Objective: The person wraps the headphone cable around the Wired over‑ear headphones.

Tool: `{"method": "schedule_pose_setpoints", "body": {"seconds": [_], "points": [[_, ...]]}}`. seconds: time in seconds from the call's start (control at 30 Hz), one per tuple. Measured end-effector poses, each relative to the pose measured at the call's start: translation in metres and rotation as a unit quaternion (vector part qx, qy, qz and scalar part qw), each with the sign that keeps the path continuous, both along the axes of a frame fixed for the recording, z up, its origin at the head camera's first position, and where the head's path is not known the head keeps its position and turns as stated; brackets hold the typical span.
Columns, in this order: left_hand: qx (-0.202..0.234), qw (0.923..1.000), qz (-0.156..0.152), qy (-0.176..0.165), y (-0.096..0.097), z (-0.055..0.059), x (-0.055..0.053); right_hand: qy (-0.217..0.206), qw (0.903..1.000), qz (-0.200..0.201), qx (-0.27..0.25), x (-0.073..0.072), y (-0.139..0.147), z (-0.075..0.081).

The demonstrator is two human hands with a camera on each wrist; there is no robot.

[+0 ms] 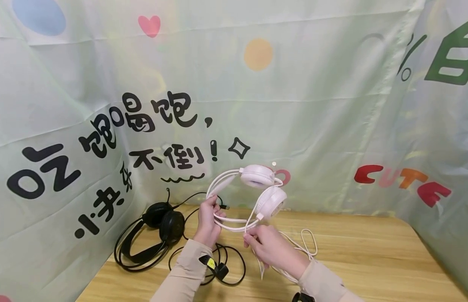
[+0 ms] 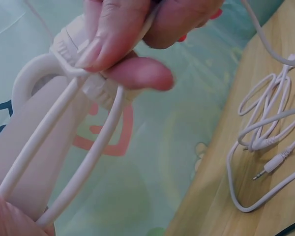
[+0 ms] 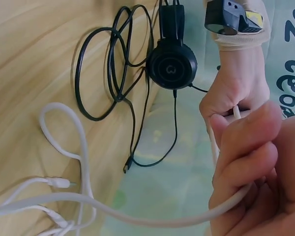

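A pair of white headphones (image 1: 257, 174) is held above the table, with both ear cups toward the right. My left hand (image 1: 209, 224) grips them by the headband, around its thin rods (image 2: 39, 135). Close to the lower ear cup, my right hand (image 1: 273, 247) pinches the white cable (image 3: 157, 221) between thumb and fingers. From that hand the cable runs down to a loose tangle on the table. A bare jack plug (image 2: 274, 163) lies there in the left wrist view. Part of the headband is hidden behind my left fingers.
Black headphones (image 1: 171, 226) lie on the wooden table (image 1: 354, 251) at the left, against the printed fabric backdrop (image 1: 313, 126). Their looped black cable (image 1: 244, 268) spreads beneath my left forearm. Fabric encloses the table at the left, back and right.
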State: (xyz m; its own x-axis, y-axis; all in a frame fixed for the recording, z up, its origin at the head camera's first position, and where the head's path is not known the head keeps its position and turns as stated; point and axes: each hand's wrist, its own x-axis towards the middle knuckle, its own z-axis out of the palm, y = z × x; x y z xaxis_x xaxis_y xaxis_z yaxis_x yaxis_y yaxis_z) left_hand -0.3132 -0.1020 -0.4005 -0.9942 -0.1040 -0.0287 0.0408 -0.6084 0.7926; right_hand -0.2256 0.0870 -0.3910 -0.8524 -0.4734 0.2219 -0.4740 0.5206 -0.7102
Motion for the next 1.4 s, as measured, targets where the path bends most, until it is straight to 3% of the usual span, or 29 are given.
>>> {"method": "schedule_pose_setpoints", "body": {"seconds": [0.1,0.3,0.57,0.93,1.2,1.4], "points": [[0.012,0.9998,-0.017,0.008,-0.002,0.002,0.000,-0.031,0.9994,0.008,-0.016,0.001,0.003,-0.002],[0.023,0.9990,-0.038,0.009,-0.006,0.004,-0.001,-0.052,0.9983,0.018,-0.021,0.000,0.011,-0.006],[0.053,0.9966,-0.062,0.011,-0.009,0.011,-0.002,-0.103,0.9942,0.010,-0.030,-0.001,0.021,-0.013],[0.081,0.9834,-0.159,0.031,-0.015,0.020,0.002,-0.164,0.9821,0.050,-0.078,-0.013,0.040,-0.019],[0.086,0.9664,-0.236,0.054,-0.021,0.023,0.004,-0.144,0.9745,0.111,-0.132,-0.021,0.053,-0.019],[0.079,0.9595,-0.264,0.061,-0.023,0.023,0.005,-0.116,0.9757,0.132,-0.131,-0.027,0.057,-0.018]]}}
